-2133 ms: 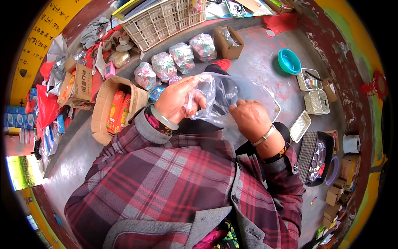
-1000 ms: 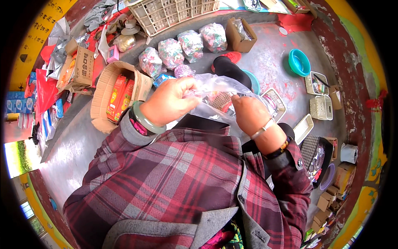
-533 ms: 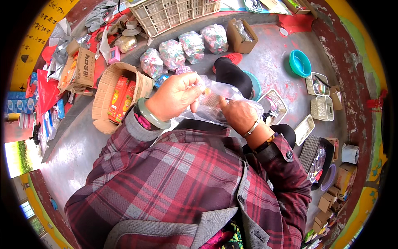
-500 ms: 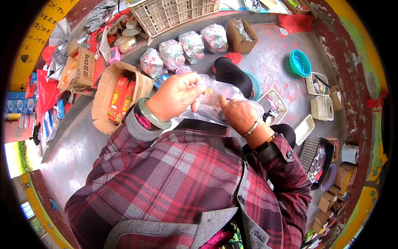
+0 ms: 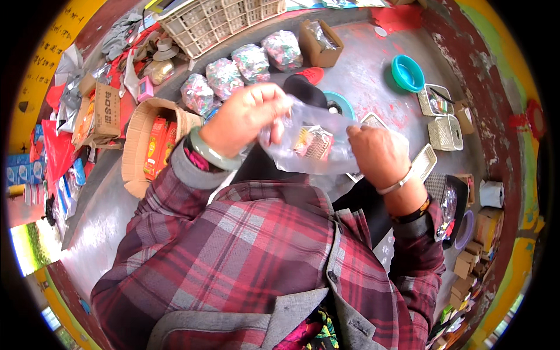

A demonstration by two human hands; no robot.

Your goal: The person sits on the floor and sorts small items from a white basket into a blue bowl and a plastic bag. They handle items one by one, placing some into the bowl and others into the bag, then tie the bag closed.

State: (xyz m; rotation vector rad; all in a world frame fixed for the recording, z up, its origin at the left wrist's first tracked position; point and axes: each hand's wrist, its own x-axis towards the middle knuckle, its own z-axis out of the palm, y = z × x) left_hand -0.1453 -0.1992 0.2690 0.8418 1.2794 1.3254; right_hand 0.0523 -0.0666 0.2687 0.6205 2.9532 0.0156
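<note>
Both my hands hold a clear plastic bag [image 5: 318, 146] stretched between them at chest height. My left hand [image 5: 245, 116], with a pale green bangle at the wrist, pinches the bag's left end. My right hand [image 5: 376, 154], with a thin silver bangle, grips the right end. Inside the bag lies a small card with a dark comb-like item [image 5: 314, 143]. My sleeves are red and grey plaid.
On the grey floor beyond sit three tied bags of mixed small goods [image 5: 251, 63], a white plastic crate [image 5: 219, 20], an open carton with red packs [image 5: 153, 146], a small brown box [image 5: 319, 44], a teal bowl [image 5: 407, 73] and small white baskets [image 5: 446, 133].
The bag was first loose and puffed up, then lowered and flattened. My hands came close together half a second ago and have now drawn apart, pulling the bag taut.
</note>
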